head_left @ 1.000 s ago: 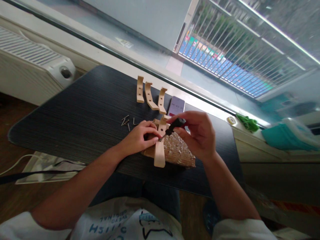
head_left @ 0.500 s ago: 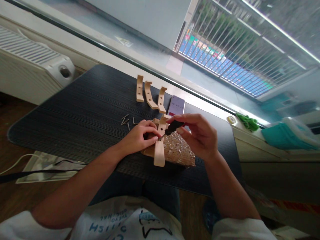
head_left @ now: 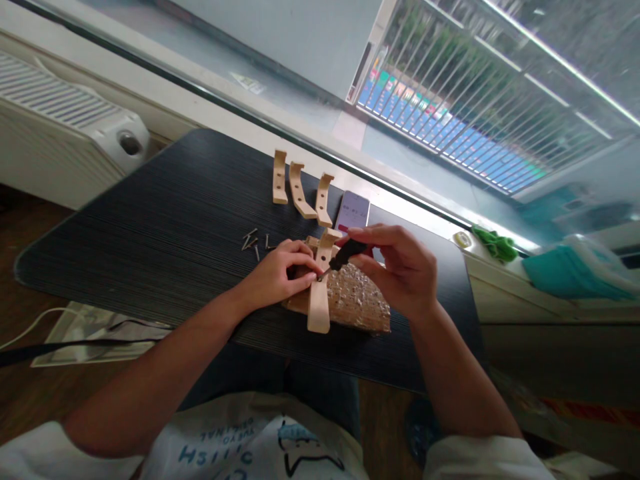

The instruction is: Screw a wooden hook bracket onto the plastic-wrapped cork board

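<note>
Centrally on the dark ribbed bench (head_left: 150, 233), a pale curved wooden hook (head_left: 319, 303) lies across a brown bubble-wrapped pad (head_left: 360, 303). The left hand (head_left: 277, 275) pinches the hook's edge with closed fingers, while the right hand (head_left: 400, 270) is clamped round a small black-handled screwdriver (head_left: 347, 252), whose tip meets the hook. Three more wooden hooks (head_left: 300, 190), loose screws (head_left: 254, 243) and a smartphone (head_left: 353, 212) lie just beyond.
</note>
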`<state>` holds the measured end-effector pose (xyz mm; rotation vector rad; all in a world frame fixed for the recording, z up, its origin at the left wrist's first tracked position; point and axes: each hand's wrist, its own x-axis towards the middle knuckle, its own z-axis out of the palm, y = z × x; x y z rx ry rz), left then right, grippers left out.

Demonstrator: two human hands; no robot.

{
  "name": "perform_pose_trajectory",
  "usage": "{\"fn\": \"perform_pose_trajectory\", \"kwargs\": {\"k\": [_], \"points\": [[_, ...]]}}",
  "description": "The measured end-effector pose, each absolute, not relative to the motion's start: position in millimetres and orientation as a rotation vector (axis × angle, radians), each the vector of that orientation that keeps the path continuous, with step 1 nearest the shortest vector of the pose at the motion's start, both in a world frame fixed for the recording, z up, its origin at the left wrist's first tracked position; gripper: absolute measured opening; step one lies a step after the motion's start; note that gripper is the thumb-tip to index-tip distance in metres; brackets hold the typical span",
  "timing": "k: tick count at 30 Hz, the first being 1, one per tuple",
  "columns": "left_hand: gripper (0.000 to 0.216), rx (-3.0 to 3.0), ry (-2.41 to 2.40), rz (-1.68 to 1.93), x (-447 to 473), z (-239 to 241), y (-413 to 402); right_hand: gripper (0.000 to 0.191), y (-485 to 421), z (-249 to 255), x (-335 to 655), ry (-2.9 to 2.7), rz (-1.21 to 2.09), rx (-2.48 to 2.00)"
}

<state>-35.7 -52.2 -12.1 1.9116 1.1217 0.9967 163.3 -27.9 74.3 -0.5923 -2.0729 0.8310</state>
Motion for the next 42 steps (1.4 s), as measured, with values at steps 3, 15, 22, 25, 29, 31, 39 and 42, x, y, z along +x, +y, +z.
{"fn": "perform_pose_trajectory", "kwargs": {"k": [3, 15, 22, 25, 29, 31, 39, 42], "points": [[0.013, 1.912, 1.122, 0.998, -35.8, -11.8, -52.2, 0.027, -26.4, 74.6, 161.9, -2.066, 0.825, -0.589], [0.015, 1.914, 1.148, 0.977, -35.8, -13.3, -52.0, 0.026, -24.9, 75.6, 156.1, -2.058, 0.695, -0.584], [0.015, 1.905, 1.163, 0.972, -36.1, -13.2, -52.4, 0.026, -22.6, 74.3, 153.5, -2.073, 0.616, -0.571], [0.014, 1.919, 1.152, 0.981, -36.1, -12.2, -52.5, 0.028, -22.6, 71.7, 154.7, -2.071, 0.607, -0.606], [0.014, 1.922, 1.145, 0.984, -35.9, -11.4, -52.4, 0.029, -25.2, 69.4, 158.5, -2.045, 0.668, -0.653], [0.014, 1.915, 1.144, 0.990, -35.7, -11.3, -52.4, 0.027, -26.8, 69.9, 160.1, -2.031, 0.719, -0.646], [0.012, 1.880, 1.164, 0.975, -35.5, -9.6, -53.1, 0.027, -27.7, 75.5, 161.9, -2.044, 0.789, -0.621], [0.012, 1.882, 1.166, 0.970, -35.3, -8.6, -53.1, 0.028, -28.1, 78.1, 162.6, -2.068, 0.809, -0.600]]}}
